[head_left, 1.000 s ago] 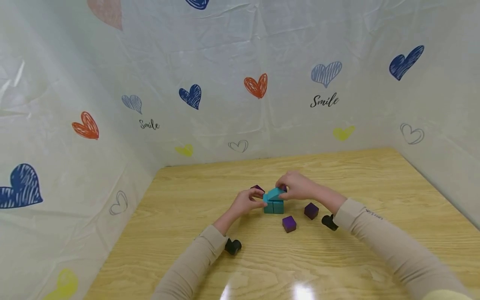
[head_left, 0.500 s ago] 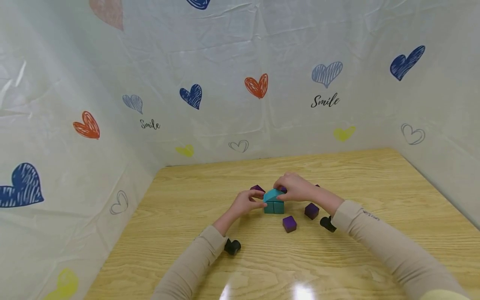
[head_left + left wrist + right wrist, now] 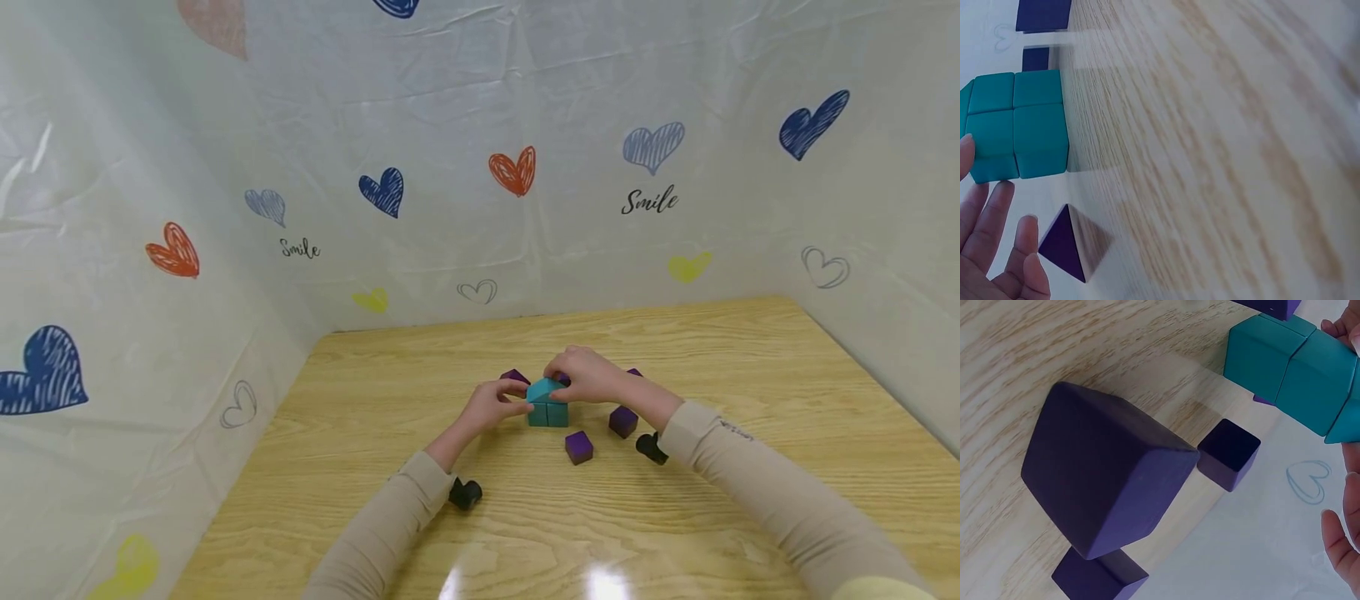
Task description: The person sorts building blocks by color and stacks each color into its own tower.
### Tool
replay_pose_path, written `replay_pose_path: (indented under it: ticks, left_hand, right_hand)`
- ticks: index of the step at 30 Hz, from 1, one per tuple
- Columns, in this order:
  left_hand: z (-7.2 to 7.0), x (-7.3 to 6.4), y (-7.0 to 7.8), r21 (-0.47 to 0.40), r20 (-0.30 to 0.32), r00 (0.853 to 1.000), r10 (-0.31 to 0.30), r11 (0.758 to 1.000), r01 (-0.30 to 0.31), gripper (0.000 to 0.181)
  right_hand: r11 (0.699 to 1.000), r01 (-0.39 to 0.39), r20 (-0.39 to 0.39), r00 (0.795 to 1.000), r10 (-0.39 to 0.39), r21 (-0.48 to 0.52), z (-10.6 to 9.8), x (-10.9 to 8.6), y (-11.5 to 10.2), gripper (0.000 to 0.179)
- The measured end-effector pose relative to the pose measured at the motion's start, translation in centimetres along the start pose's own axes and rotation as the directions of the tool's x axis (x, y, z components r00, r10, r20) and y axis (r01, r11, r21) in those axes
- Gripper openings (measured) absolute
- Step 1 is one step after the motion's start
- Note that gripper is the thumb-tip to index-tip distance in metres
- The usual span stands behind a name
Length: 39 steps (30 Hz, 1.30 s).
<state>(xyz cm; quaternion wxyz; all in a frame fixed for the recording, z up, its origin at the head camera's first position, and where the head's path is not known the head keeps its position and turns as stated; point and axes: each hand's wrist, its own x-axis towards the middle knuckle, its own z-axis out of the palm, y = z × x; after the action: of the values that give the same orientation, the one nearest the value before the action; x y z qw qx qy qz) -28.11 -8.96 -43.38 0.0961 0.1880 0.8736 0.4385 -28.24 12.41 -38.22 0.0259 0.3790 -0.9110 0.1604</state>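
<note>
On table (image 3: 390, 392) nr ctr, I see teal top block (image 3: 542, 391) on teal cubes (image 3: 547, 415). R hand (image 3: 591, 374) pinching block, L hand (image 3: 489, 406) pinching cubes' L edge. Uneven release cd skew block, poss. topple cubes.

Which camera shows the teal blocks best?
The left wrist view: the teal blocks appear large with clear seams, though cut off at the left edge. The head view shows them small, partly covered by the right hand; the right wrist view crops them at the right.
</note>
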Motion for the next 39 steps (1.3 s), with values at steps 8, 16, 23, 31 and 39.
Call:
replay_pose_path:
  ticks: [8, 16, 23, 31, 39]
  left_hand:
    - [0.09, -0.03, -0.07, -0.009, -0.003, 1.0, -0.01, 1.0, 0.01, 0.031]
    - [0.03, -0.1, 0.03, -0.013, -0.001, 1.0, -0.004, 1.0, 0.004, 0.031]
    - [0.08, 0.01, -0.05, -0.007, -0.004, 1.0, -0.014, 1.0, 0.014, 0.032]
    - [0.02, -0.17, 0.26, 0.005, -0.009, 1.0, -0.003, 1.0, 0.003, 0.033]
    - [-0.39, -0.61, 0.81, -0.012, -0.023, 0.999, -0.026, 1.0, 0.025, 0.044]
  right_hand:
    - [1.0, 0.006, -0.011, 1.0, -0.006, 0.016, -0.11, -0.11, -0.41, 0.028]
    - [1.0, -0.001, -0.002, 1.0, 0.001, 0.013, -0.12, -0.11, -0.36, 0.028]
    - [0.999, -0.023, 0.021, 1.0, 0.022, 0.028, -0.25, -0.09, -0.62, 0.029]
    - [0.997, -0.067, 0.029, 0.997, 0.066, 0.036, -0.12, -0.03, -0.82, 0.03]
    - [0.997, -0.07, -0.017, 0.997, 0.069, -0.032, -0.09, -0.4, -0.75, 0.039]
